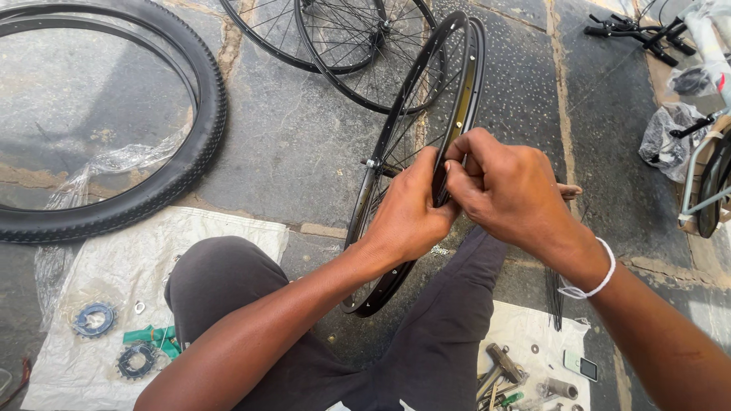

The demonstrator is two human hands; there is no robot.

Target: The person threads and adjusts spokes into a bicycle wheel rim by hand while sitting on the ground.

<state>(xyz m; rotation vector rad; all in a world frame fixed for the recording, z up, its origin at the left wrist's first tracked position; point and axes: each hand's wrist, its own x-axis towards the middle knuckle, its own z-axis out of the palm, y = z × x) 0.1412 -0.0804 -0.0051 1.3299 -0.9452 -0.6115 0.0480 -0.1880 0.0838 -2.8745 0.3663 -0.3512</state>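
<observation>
A black bicycle rim (pixel 461 91) with thin spokes stands upright between my knees on the stone floor. My left hand (pixel 411 209) grips the rim's near edge from the left. From the right, my right hand (pixel 506 186) pinches the same spot on the rim, fingertips against the left hand's. A white band circles my right wrist. What the fingertips hold at the rim is hidden by the hands.
A knobbly black tyre (pixel 199 129) lies at the left. Two spoked wheels (pixel 343 46) lie at the top. White sheets hold sprockets (pixel 95 320) and tools (pixel 506 373). Loose spokes (pixel 554 297) lie at the right, with bike parts (pixel 704 175) at the far right.
</observation>
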